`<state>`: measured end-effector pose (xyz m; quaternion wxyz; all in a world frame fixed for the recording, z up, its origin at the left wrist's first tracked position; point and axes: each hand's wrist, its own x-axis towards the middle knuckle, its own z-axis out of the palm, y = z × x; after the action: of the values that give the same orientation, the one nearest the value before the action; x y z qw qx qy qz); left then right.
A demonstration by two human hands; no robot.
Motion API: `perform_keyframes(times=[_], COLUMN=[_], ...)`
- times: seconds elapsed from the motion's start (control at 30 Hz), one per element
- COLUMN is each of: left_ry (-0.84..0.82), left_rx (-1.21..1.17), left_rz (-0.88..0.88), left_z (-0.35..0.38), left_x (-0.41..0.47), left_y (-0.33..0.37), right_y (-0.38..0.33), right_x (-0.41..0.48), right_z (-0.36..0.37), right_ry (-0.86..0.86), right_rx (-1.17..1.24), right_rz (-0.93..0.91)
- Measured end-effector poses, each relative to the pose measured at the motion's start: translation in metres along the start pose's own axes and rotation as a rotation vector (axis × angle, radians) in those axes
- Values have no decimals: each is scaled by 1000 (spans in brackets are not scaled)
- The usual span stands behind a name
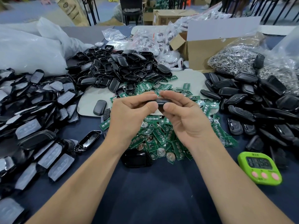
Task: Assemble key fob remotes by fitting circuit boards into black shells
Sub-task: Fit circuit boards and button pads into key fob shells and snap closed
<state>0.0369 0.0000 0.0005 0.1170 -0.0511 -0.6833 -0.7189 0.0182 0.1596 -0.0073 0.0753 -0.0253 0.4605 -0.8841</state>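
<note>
Both hands hold one black key fob shell (160,101) edge-on above the table's middle. My left hand (129,110) pinches its left end between thumb and fingers. My right hand (182,110) pinches its right end the same way. Whether a board sits inside the shell is hidden. Under the hands lies a heap of green circuit boards (158,136) with round metal contacts. A pile of empty black shells (116,68) sits behind it. One glossy black shell (136,157) lies near my left forearm.
Shell halves with grey button pads (32,120) cover the left side. Closed black fobs (258,104) are heaped on the right, with bags of metal key rings (237,59) and a cardboard box (202,49) behind. A green timer (259,168) stands at the front right.
</note>
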Motion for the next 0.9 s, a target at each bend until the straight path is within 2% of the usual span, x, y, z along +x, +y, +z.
perform_keyframes(times=[0.17,0.47,0.63,0.9], left_ry=[1,83,174,187], left_rx=[46,-79,-145,-283], left_rz=[-43,-102,-163,-266], left_z=[-1,9,13,14], left_x=[-2,-5,-4,-1], left_y=[3,2,-2,-4], right_y=[1,-1,1,2], right_x=[-1,-4,-5,-5], right_z=[1,6,12,13], right_ry=[30,62,160,171], right_rx=[-55,-69,-14,14], right_rz=[-1,-33,-12,15])
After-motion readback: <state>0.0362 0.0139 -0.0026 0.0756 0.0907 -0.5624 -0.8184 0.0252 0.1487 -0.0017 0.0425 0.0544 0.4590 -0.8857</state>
